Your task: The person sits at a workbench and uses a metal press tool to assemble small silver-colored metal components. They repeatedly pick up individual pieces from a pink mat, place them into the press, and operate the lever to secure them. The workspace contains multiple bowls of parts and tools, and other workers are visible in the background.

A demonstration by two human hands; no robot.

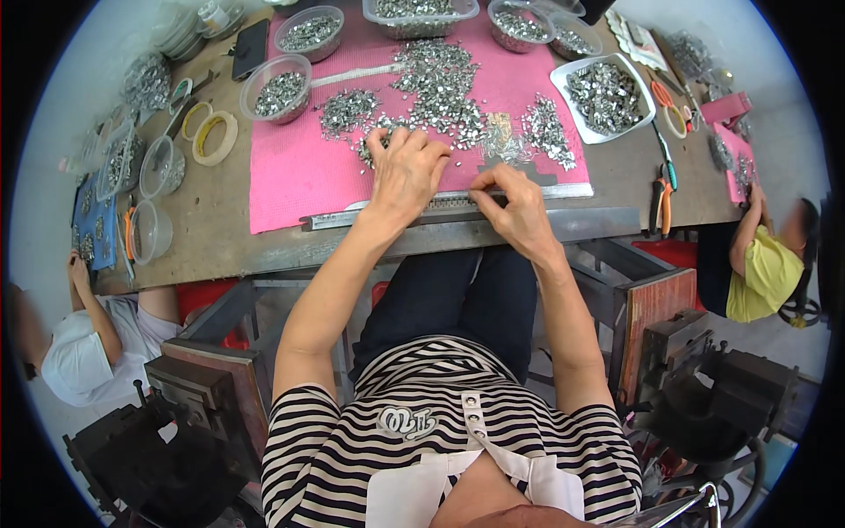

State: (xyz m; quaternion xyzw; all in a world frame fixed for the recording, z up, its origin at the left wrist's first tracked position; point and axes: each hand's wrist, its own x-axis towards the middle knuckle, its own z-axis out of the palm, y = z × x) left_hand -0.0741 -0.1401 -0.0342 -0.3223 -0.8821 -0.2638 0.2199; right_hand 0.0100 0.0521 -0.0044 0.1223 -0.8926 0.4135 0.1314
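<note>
Left hand (407, 172) is laid palm-down, fingers spread apart, on the scattered heap of small silvery metal pieces (440, 88) in the upper middle of the frame, nothing being clamped; whether a piece is trapped under the fingertips cannot be told. Right hand (519, 209) is seen just right of it with thumb and forefinger pinched together at the long narrow metal strip (458, 204), which is laid along the near edge of the pink textured mat (290, 172); what is pinched is too small to be made out. The heap is spread over the mat's upper half, just beyond both hands. A piece could be flicked off the mat by the spread fingers, or the strip could be nudged over the edge of the wooden table (220, 238) by the pinching hand, it is judged. Outward, four round clear bowls and one rectangular clear tub of pieces are counted along the top, one white square tray (563, 84) at upper right, two tape rolls (214, 136) at upper left, and two other seated people at the frame's sides.
</note>
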